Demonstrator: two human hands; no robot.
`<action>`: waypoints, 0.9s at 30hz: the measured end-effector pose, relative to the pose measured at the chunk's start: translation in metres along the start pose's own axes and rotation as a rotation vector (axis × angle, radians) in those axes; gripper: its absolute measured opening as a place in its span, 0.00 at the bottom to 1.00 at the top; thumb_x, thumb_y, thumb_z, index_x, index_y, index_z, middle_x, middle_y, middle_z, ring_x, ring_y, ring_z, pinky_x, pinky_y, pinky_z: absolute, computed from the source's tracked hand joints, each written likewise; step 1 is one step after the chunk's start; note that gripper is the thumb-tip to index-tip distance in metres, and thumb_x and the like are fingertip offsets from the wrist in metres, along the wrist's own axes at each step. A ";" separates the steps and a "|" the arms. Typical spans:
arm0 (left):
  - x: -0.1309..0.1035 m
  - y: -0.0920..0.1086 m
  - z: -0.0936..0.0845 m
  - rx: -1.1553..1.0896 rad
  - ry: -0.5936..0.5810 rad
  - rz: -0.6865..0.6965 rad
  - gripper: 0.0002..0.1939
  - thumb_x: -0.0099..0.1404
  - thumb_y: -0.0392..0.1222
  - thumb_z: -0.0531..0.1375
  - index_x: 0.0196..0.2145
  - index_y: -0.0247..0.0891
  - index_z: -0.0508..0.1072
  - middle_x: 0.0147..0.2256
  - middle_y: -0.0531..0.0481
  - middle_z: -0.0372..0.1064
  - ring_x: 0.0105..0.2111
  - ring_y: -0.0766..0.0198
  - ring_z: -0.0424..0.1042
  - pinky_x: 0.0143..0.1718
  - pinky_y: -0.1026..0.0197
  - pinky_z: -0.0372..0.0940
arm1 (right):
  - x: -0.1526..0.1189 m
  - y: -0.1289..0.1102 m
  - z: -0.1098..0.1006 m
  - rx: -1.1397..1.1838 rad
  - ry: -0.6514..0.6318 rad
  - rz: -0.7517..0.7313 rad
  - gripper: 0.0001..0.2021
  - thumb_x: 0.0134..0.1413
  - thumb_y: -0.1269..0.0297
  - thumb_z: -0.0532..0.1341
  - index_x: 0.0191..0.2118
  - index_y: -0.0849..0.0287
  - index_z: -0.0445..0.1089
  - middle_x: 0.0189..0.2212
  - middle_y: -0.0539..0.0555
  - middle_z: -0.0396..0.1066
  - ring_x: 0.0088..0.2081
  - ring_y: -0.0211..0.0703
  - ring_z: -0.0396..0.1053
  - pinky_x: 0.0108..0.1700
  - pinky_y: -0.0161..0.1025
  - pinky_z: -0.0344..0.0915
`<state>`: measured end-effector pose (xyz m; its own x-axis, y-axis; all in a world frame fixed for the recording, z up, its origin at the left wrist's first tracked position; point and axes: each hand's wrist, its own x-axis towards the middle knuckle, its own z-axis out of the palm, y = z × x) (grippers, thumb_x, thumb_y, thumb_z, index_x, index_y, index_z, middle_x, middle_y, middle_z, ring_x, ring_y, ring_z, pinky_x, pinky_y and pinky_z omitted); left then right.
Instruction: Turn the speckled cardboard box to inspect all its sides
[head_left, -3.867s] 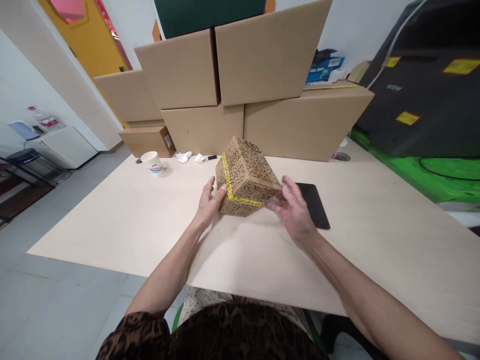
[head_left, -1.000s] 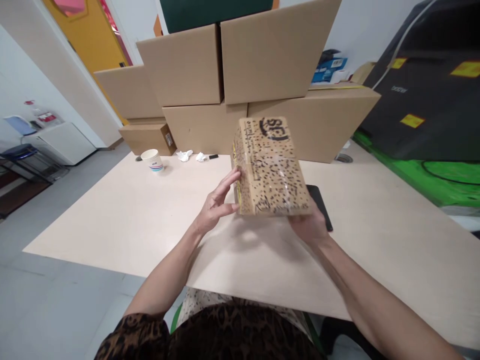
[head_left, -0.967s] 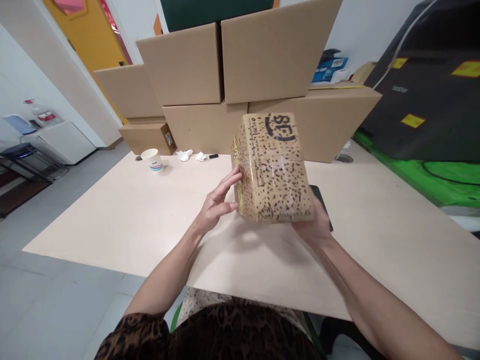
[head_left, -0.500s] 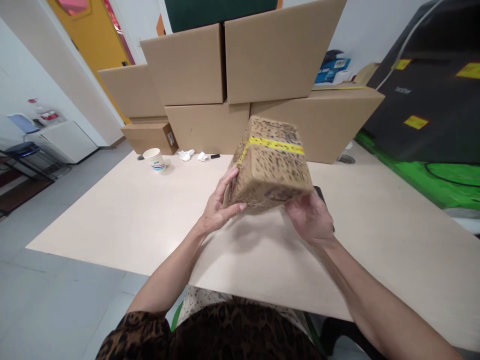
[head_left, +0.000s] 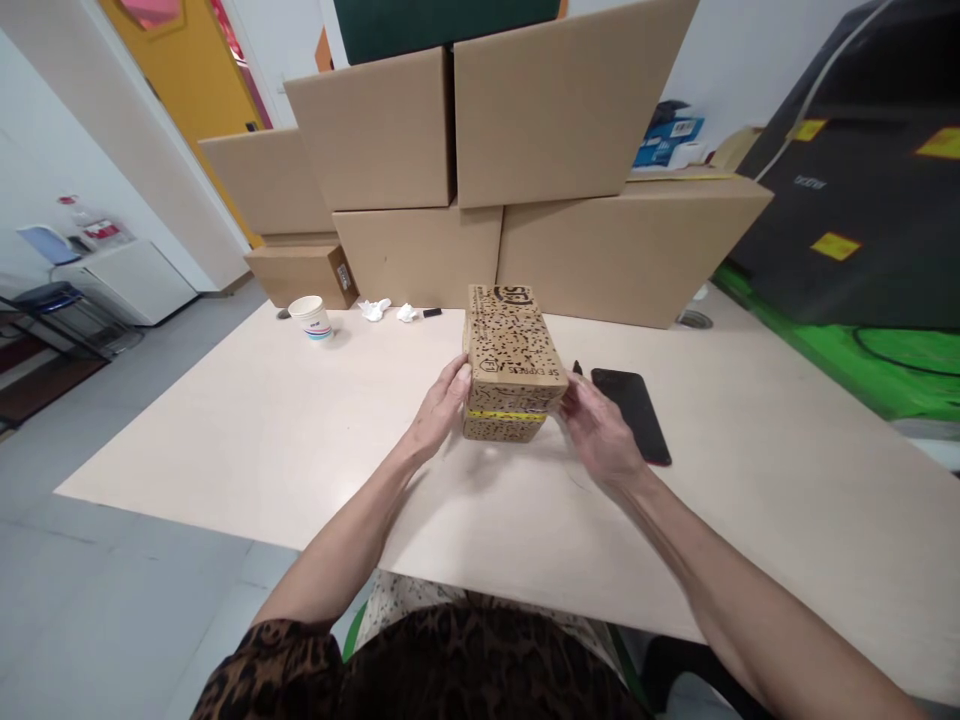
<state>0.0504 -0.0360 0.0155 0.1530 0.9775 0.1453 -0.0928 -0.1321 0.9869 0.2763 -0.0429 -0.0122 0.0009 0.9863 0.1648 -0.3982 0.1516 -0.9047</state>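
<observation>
The left hand and right hand were clamped on opposite sides of the box, a speckled carton with a yellow band, toward the middle of the counter. A tablet lay just beside the right hand. The cup stood near the far edge, left of two crumpled tissues. Behind them rose stacked cartons.
</observation>
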 end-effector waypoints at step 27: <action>0.008 -0.005 -0.003 -0.160 0.067 -0.212 0.48 0.53 0.66 0.72 0.65 0.40 0.69 0.66 0.38 0.67 0.69 0.40 0.61 0.70 0.43 0.56 | 0.012 0.007 -0.011 -0.132 0.184 0.192 0.12 0.42 0.64 0.70 0.38 0.53 0.78 0.41 0.53 0.83 0.50 0.53 0.78 0.53 0.50 0.76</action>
<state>0.0495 -0.0273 0.0118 0.1206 0.9900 -0.0734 -0.2209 0.0988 0.9703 0.2837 -0.0289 -0.0213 0.1084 0.9911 -0.0772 -0.2847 -0.0434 -0.9576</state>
